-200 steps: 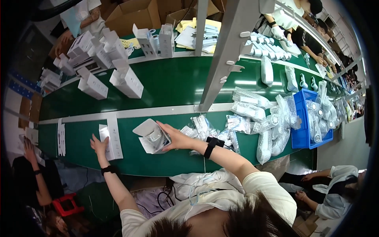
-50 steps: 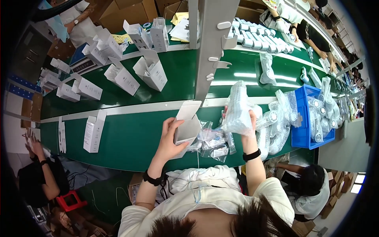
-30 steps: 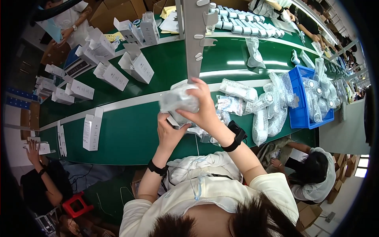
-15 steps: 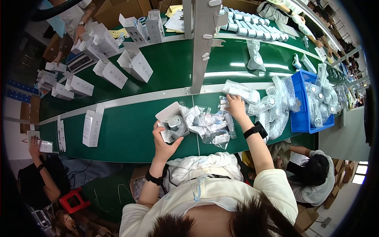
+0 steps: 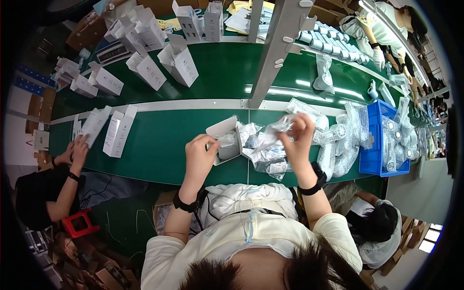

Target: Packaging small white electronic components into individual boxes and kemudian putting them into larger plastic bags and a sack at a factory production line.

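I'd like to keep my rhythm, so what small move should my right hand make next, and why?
I'd probably bring the right hand leftward over the white box: it holds a clear bag just right of it, the box's top is open with a wrapped item inside, and the left hand is at its left side.

Person seen from above, wearing a loose cream top (image 5: 285, 229) with short, wide sleeves; the left sleeve (image 5: 157, 258) and right sleeve (image 5: 338, 237) both end above the elbow. The neckline is a low, rounded scoop. A thin, light blue cord (image 5: 249, 227) hangs down the front of the top. Each wrist has a broad black strap, one behind the left hand (image 5: 213, 147), one behind the right hand (image 5: 292, 126); both hands are ungloved. Bunched white fabric (image 5: 251, 195) at the waist may be part of the clothing, though its folds make this unclear.
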